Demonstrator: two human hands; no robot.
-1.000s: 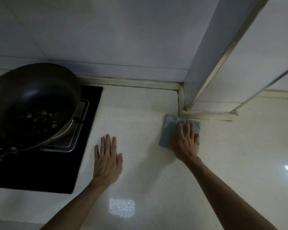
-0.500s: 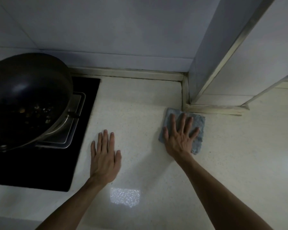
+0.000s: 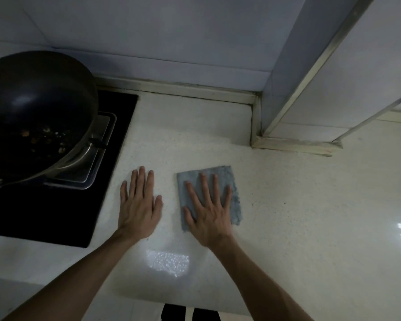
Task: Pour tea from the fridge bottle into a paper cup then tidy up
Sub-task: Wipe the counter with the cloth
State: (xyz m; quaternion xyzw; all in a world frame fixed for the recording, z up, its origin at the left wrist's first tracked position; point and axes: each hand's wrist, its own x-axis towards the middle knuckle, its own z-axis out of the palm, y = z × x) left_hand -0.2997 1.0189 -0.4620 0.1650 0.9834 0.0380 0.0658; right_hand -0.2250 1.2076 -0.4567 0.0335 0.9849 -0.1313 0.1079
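A grey-blue cloth [image 3: 227, 177] lies flat on the pale countertop [image 3: 310, 216]. My right hand [image 3: 210, 209] presses down on it with fingers spread, covering most of its middle. My left hand [image 3: 138, 205] rests flat on the bare counter just left of the cloth, fingers together, holding nothing. No bottle or paper cup is in view.
A dark wok [image 3: 33, 112] with food bits sits on a black hob [image 3: 56, 205] at the left, close to my left hand. A tiled wall runs along the back. A white column with metal trim [image 3: 310, 89] stands at the back right corner.
My right hand has slid the cloth from the column's base towards me and leftwards, closer to my left hand. The left hand has stayed flat on the counter.
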